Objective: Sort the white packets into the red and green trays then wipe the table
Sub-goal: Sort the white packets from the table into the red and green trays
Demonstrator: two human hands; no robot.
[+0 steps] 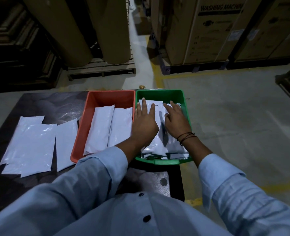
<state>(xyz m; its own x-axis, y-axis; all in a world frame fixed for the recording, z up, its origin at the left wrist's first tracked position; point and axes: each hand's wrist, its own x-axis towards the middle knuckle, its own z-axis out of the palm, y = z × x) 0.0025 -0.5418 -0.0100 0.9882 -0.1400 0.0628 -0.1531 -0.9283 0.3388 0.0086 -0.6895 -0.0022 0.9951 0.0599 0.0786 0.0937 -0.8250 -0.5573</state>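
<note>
Mid-sort, with the wipe not yet begun. Pressing down on the stack of white packets (155,145) inside the green tray (159,94), set hard against the right side of the red tray (110,97), with left hand (145,123) and right hand (176,121) both laid palm-down, fingers straight and spread, nothing gripped or pinched. Probably settling the stack so as to lie level below the rim.

Next, by judgement: lifting both hands clear, reaching across to the left of the red tray, taking one loose packet (30,147) by an edge off the overlapping pile on the table (43,103) without dragging its neighbours along, then carrying it back to one tray or the other. Glossy film by the look of it, so likely to call for a firm pinch.

Counted: one red tray, one green tray. Inside the red tray, two sorted packets (100,128) lying lengthwise side by side. Left of the red tray, at least three loose ones overlapping, perhaps a fourth beneath; hard to tell. In the green tray to its right, at least two layered, the rest hidden under the hands. No cloth anywhere in view for the wipe.
</note>
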